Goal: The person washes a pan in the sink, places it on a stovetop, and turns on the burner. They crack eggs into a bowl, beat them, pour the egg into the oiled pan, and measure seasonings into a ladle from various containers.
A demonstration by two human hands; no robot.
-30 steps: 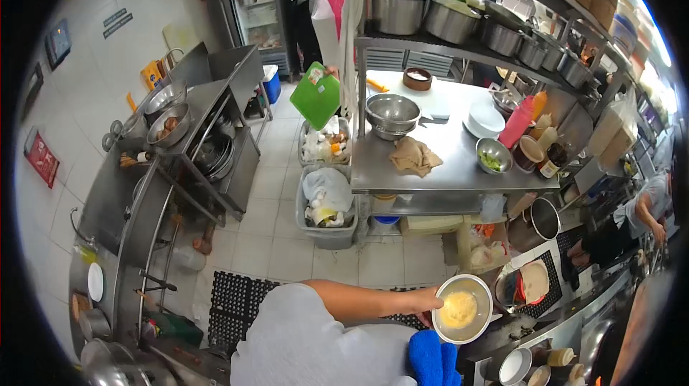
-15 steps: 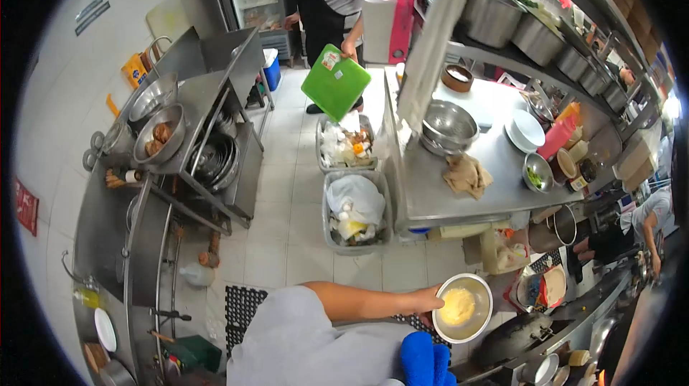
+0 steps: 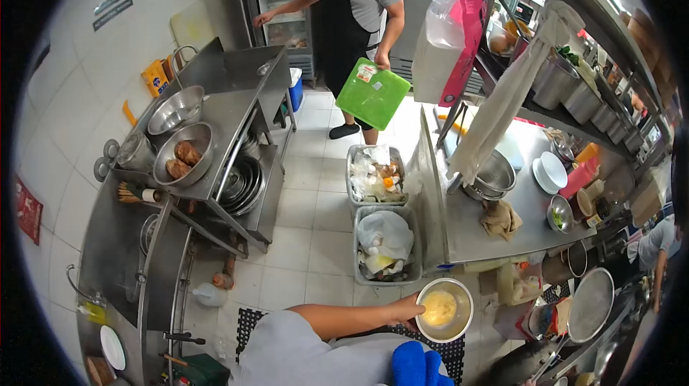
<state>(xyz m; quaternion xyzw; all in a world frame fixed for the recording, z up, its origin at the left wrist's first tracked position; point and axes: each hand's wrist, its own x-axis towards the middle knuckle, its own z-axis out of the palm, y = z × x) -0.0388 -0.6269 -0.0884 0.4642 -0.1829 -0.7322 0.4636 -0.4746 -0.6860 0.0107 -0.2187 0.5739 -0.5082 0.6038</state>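
At five o'clock in the view, the left hand [image 3: 406, 309] grips a round metal bowl [image 3: 463, 314] by its nine-o'clock rim, fingers closed and partly hidden beneath, with a pale-yellow mass [image 3: 439, 308] inside.

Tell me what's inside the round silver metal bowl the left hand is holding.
Inside the round silver metal bowl, held by the left hand, lies a pale-yellow mass; I can't tell exactly what it is. Whatever is beneath that mass, including the bowl's bottom there, is covered.

Co-worker [image 3: 346, 20] holding green board [image 3: 373, 102] | waste bins [image 3: 387, 280] | brown cloth [image 3: 501, 219] on counter [image 3: 468, 234]
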